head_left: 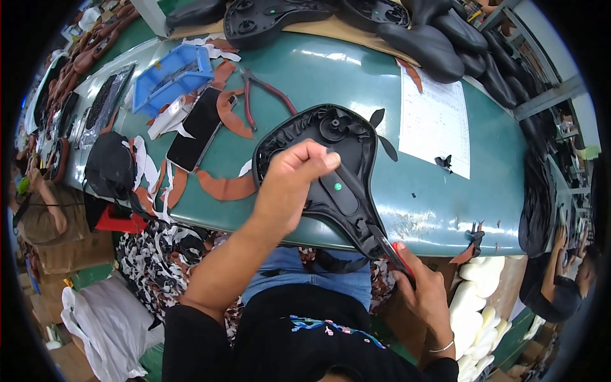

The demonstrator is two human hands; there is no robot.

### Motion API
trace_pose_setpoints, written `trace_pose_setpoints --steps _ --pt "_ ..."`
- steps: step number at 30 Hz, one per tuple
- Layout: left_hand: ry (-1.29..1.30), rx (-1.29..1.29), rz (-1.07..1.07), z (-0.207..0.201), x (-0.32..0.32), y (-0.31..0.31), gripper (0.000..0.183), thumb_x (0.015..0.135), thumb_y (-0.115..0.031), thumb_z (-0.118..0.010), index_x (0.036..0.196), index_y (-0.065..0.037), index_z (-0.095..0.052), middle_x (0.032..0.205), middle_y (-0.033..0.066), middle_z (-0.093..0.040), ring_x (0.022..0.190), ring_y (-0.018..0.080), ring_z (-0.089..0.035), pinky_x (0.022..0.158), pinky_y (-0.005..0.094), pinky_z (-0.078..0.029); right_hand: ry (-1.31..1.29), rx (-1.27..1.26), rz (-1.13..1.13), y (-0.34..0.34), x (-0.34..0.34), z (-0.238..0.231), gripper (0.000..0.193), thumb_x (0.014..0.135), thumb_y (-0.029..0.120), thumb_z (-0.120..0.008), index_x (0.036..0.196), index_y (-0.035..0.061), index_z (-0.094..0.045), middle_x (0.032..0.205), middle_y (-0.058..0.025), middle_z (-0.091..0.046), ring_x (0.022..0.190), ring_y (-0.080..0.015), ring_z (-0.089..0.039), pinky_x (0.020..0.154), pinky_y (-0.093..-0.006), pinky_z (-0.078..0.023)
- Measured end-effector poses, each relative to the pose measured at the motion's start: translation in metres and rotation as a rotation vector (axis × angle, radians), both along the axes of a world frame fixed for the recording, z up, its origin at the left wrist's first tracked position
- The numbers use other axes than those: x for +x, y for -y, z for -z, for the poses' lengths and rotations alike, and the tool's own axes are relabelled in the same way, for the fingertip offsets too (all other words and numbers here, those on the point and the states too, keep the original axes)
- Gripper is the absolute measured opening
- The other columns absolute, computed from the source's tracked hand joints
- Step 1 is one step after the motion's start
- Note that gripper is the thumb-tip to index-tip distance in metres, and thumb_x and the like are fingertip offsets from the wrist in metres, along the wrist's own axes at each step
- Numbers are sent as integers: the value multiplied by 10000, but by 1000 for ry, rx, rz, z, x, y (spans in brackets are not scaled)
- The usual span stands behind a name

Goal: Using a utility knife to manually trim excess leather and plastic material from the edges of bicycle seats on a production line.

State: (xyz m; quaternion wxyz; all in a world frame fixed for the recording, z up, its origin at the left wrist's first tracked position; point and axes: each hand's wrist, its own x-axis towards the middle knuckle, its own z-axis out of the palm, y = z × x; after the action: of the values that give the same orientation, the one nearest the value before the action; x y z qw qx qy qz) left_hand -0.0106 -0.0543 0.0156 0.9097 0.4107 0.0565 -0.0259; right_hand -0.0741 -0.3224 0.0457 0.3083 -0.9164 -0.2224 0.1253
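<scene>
A black bicycle saddle (347, 202) lies underside up at the near edge of the green table, its narrow nose pointing toward me. Over its middle, my left hand (286, 188) is closed, pinching the end of a thin black strip of cover material (347, 175) that runs down toward the nose. My right hand (425, 290) grips a red-handled utility knife (389, 248), whose blade touches or lies very close to the saddle's nose. Pleated cover edging shows around the wide end, beside a green round sticker (338, 186).
Red-handled pliers (270, 95), a phone (194, 130), a blue tray (172, 79) and brown scraps (223, 186) lie left. A printed sheet (435, 118) lies right. More black saddles (423, 51) line the far edge. Scraps (168, 264) pile below the table; other people are at both sides.
</scene>
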Motion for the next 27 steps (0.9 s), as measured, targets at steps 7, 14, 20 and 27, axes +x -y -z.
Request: trace_pose_setpoints --steps 7,14,20,27 --pt "-247 501 611 5 -81 19 278 891 -141 -555 1135 -9 -564 850 70 -651 747 144 -621 587 230 -461 -106 441 391 -14 25 41 396 886 182 -566 1214 -22 -482 997 -151 -651 875 -240 -639 777 -329 -490" --pt "-68 1206 -252 39 -43 -44 463 916 -291 -522 1219 44 -423 1058 237 -589 897 432 -594 827 452 -438 -151 448 -26 -54 2 36 373 896 199 -558 1199 -10 -495 1006 -144 -630 824 -243 -623 715 -321 -494" --pt "592 1811 264 -12 -2 -82 300 890 -288 -561 1049 -35 -591 875 120 -594 821 305 -541 673 426 -401 -108 650 429 -48 50 45 368 935 180 -495 1252 5 -430 1135 -97 -561 864 -123 -565 600 -214 -494" --pt "536 1905 -46 -23 11 -8 282 767 -301 -692 674 -66 -567 671 62 -537 665 255 -515 598 374 -408 -235 640 339 -68 47 49 361 905 174 -582 1204 -3 -483 843 -49 -564 681 -107 -532 633 -260 -465"
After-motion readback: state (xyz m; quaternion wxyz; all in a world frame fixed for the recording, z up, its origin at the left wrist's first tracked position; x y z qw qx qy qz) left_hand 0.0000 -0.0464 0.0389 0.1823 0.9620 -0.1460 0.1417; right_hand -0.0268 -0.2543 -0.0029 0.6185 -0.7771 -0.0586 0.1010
